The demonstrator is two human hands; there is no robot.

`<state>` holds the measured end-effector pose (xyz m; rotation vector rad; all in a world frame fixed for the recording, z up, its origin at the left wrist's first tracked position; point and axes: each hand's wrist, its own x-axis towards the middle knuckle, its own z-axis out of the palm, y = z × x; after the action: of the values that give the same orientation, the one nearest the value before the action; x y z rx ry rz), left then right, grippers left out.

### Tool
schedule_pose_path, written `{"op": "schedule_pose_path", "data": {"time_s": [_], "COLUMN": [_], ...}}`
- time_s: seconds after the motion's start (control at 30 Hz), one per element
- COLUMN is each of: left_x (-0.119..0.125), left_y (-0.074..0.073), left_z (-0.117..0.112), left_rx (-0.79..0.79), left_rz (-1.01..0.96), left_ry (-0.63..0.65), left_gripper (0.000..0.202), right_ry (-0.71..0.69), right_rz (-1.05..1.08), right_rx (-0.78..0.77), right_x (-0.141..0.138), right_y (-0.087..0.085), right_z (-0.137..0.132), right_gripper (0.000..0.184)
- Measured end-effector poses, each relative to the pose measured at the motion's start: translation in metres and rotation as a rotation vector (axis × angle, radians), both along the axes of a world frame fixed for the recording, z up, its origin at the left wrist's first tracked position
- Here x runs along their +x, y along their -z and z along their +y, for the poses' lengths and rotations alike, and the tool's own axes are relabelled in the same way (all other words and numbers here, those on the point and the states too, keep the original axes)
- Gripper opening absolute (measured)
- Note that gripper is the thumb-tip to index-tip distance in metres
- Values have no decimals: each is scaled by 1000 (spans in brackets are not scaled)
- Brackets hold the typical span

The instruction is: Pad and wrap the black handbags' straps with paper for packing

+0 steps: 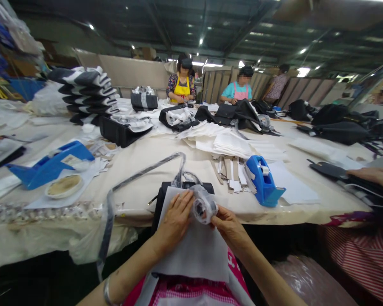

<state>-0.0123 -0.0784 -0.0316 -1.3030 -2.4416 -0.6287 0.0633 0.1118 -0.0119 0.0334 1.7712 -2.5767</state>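
**A:** What's in the hands?

**B:** A clear roll [204, 205], held over a white sheet [191, 250]. From here I can't tell if it's tape or film.

**A:** And the fingers?

**B:** Closed on it, both sets. The left hand [175, 221] cups the roll's near side, while the right fingers [219, 217] pinch its lower rim. Neither hand is open.

**A:** Where's the roll, exactly?

**B:** In front of the person's chest, near the counter's [137, 148] front edge. It seems to sit against the sheet, which lies over a black bag [161, 208].

**A:** How would it handle?

**B:** Light, I'd judge, and slippery on its outer wrap. The layers look soft enough to dent, so I'd take it by the rims on both sides, not squeeze across the hollow middle.

**A:** What's around it?

**B:** A clear-wrapped strap [147, 171] runs across the counter from behind the bag. To the right of the hands, a blue dispenser [263, 180] stands beside a heap of paper strips [231, 172]. Another blue dispenser [51, 163] sits off to the left, near a small dish [64, 186].

**A:** Anyone close by?

**B:** Yes, a neighbour's hand [373, 175] lies on another bag [332, 175] at the right edge of the view.
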Motion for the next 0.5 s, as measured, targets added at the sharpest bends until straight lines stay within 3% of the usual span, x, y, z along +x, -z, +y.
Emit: {"op": "schedule_pose_path", "data": {"time_s": [0.1, 0.2, 0.33, 0.5], "left_x": [1, 6, 6, -9], "left_y": [8, 10, 4, -14], "left_z": [0, 3, 6, 8], "left_rx": [-156, -191, -159, -36], "left_rz": [110, 145, 115, 45], "left_ry": [-87, -181, -263, -341], "left_gripper": [66, 71, 61, 48], "right_ry": [33, 40, 45, 83], "right_rz": [-77, -120, -126, -139], "right_rx": [-44, -109, -135, -94], "right_x": [-1, -4, -9, -17], "right_y": [-5, -11, -16, -18], "right_z": [1, 0, -3, -4], "right_gripper": [35, 41, 41, 40]}}
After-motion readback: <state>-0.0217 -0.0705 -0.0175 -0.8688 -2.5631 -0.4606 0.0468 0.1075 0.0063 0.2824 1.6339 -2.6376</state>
